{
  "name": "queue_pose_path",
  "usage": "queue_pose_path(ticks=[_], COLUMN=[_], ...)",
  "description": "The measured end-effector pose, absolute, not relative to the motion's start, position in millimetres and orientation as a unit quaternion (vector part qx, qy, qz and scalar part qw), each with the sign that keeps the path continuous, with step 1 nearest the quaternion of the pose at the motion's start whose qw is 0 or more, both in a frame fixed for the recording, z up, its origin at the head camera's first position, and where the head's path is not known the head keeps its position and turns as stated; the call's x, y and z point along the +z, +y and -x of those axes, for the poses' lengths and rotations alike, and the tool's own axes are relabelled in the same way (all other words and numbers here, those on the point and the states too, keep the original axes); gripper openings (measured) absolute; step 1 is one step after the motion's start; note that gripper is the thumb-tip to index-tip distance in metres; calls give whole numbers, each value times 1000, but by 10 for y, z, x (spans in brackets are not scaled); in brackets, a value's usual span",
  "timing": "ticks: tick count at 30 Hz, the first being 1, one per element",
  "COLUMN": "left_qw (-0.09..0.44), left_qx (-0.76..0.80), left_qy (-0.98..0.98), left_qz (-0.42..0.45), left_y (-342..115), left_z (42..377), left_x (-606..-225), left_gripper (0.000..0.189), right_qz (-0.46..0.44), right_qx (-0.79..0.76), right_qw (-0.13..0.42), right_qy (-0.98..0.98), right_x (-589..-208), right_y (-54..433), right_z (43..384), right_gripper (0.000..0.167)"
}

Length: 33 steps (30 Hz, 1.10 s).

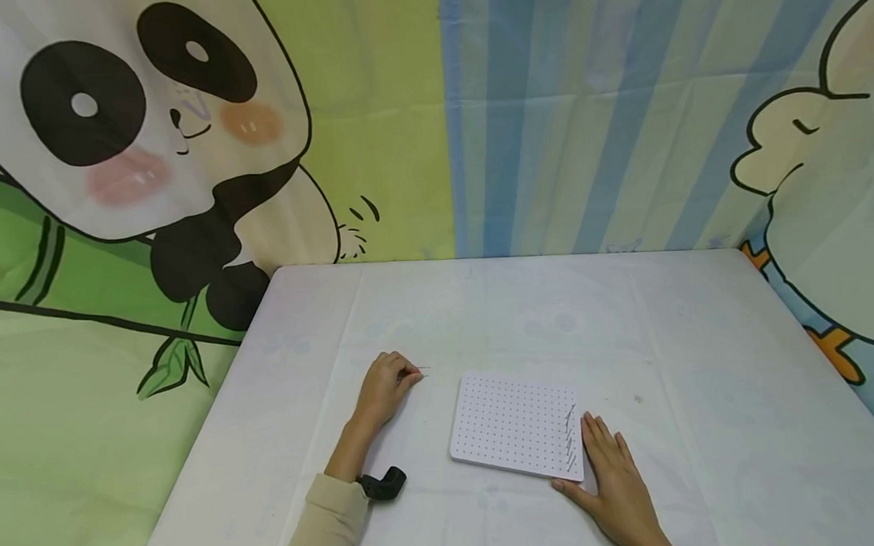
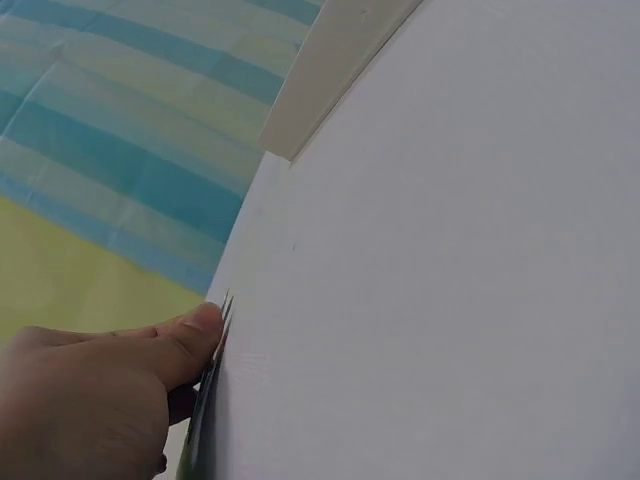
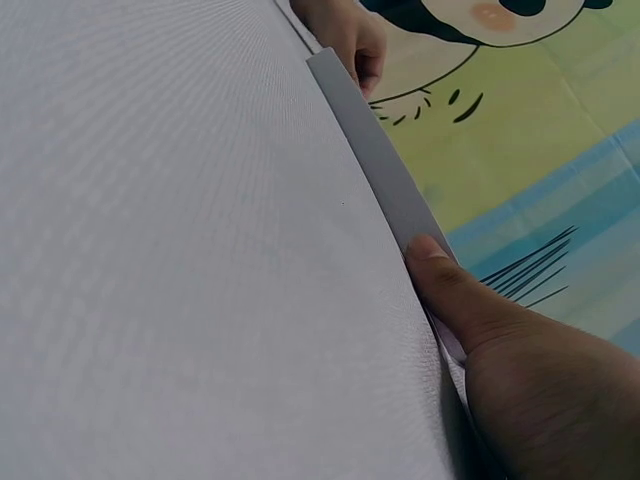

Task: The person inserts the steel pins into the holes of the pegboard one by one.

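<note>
A white pegboard [image 1: 514, 423] with rows of small holes lies flat on the table. Several thin dark pins [image 1: 571, 440] stand in a line along its right side; in the right wrist view these pins [image 3: 530, 265] slant above the edge. To the left of the board, my left hand [image 1: 389, 386] pinches what look like slim metal tweezers [image 2: 207, 400], their two fine tips pointing right toward the board. My right hand [image 1: 614, 489] lies at the near right corner, fingers extended along the right side. Its thumb [image 3: 432, 255] touches the board's near edge.
A white cloth covers the table [image 1: 681, 333]. Behind it hangs a printed curtain [image 1: 382, 118] with a panda and stripes. A black wrist strap mount [image 1: 385, 483] sits on the left wrist, just above the tabletop in the head view.
</note>
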<state>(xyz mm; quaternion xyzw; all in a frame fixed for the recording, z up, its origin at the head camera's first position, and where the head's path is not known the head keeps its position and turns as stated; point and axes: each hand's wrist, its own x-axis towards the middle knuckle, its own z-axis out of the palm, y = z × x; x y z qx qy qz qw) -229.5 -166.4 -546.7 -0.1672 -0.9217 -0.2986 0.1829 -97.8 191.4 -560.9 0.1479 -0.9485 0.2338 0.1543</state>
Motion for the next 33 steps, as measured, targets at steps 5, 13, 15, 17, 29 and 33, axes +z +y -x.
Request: queue_pose_path(ticks=[5,13,15,17,29,33], left_qw=[142,77,66,56,58,66], left_qx=[-364,-399,-424,-454,-475,-470], left_qy=[-904,-867,-850,-832,-803,-806], left_qz=[172,289,306,313,354,354], left_y=[-1452,-747,-543,-341,236,267], left_z=[2259,2191,2173,2158,2092,2077], left_x=[-5291,-4904,-4856,-4834,-5094,-5164], left_gripper=[11,13,11,9,6,6], right_qz=[-147,-152,-154,-155,-164,-163], right_qx=[232,235,235,237,239,240], right_qw=[154,160,161,160,164,164], right_qy=[-949,-947,-946,-945,-943,-943], right_x=[-5606,-5608,-5616,-5622,-5629,-5621], right_y=[1914,1919,1921,1919,1925,1940], right_z=[980,989,993,995,988,989], right_gripper=[102,100,100,100,99,99])
